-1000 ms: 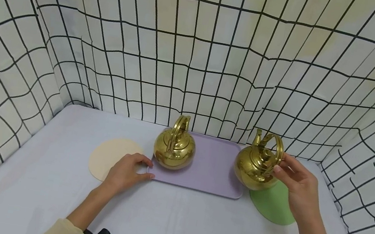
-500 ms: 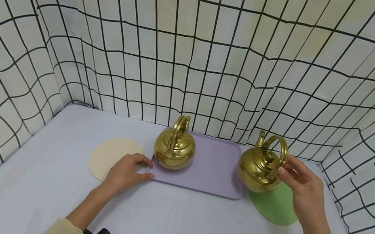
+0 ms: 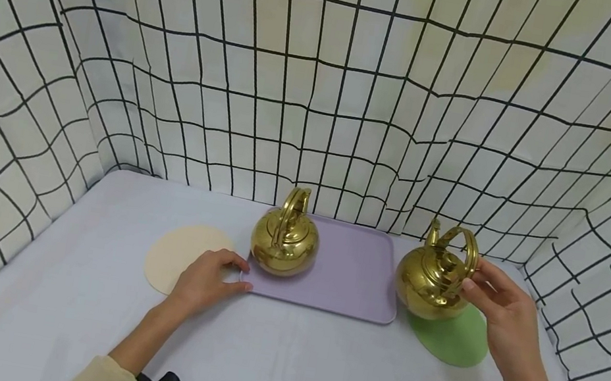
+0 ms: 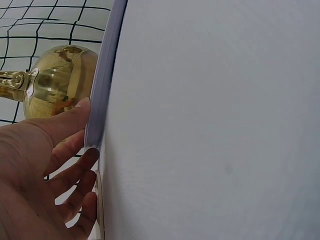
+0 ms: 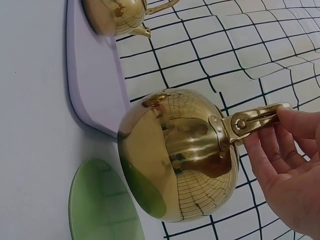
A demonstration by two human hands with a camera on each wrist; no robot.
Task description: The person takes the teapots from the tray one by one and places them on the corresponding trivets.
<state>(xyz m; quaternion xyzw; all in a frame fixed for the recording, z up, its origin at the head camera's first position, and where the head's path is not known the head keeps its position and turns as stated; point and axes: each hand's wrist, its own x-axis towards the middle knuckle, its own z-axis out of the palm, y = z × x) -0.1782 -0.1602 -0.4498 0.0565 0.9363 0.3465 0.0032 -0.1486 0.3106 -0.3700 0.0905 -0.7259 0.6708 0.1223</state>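
Your right hand [image 3: 504,315] pinches the handle of a brass kettle [image 3: 436,274] and holds it clear of the table, above the far-left rim of the green round mat [image 3: 452,340] by the table's right edge. Just left of that kettle runs the right rim of the lilac tray [image 3: 354,278]. A second brass kettle [image 3: 284,240] stands on the tray's left half. Your left hand [image 3: 205,281] lies at the tray's near-left corner, fingers loosely bent against its rim, partly over the cream round mat [image 3: 178,254].

The right wrist view shows the held kettle's underside hanging free, with the green mat below. The left wrist view shows your fingertips [image 4: 82,107] touching the tray's edge, thumb on top.
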